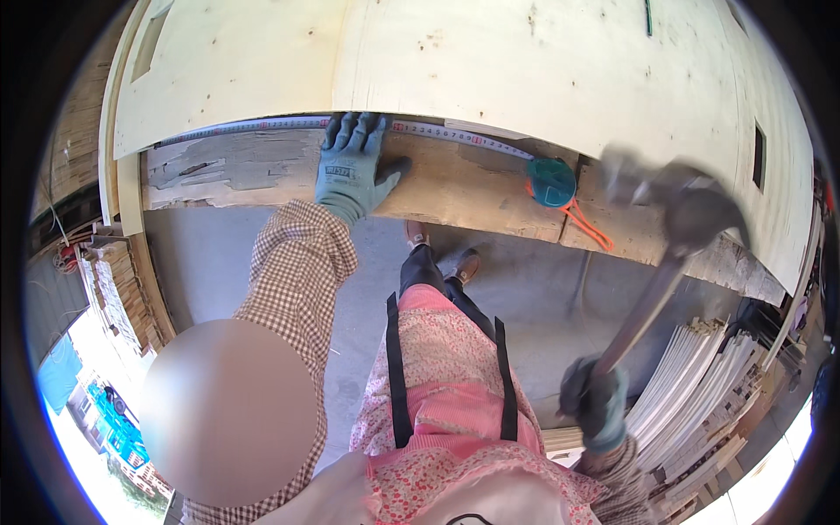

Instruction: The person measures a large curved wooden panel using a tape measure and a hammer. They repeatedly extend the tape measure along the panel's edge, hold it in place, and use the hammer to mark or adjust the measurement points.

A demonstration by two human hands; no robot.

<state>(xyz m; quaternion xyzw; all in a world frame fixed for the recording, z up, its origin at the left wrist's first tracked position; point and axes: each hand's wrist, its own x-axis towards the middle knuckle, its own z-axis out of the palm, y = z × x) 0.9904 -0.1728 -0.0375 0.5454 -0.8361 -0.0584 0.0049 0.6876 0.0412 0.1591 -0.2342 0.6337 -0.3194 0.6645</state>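
My left hand, in a light blue work glove, lies palm down with fingers stretched over the near edge of a pale plywood sheet and the rough timber beam below it. Beneath those fingers runs the extended blade of a tape measure, a teal case with an orange strap, resting on the beam to the right. My right hand, gloved too, is wrapped round the handle of a claw hammer. The hammer's head is raised, blurred by motion, and appears in front of the sheet's right side.
Stacked thin wooden strips lie on the right. More cut timber stands at the left. The grey concrete floor shows between my body and the beam. A rectangular cutout pierces the sheet near its right end.
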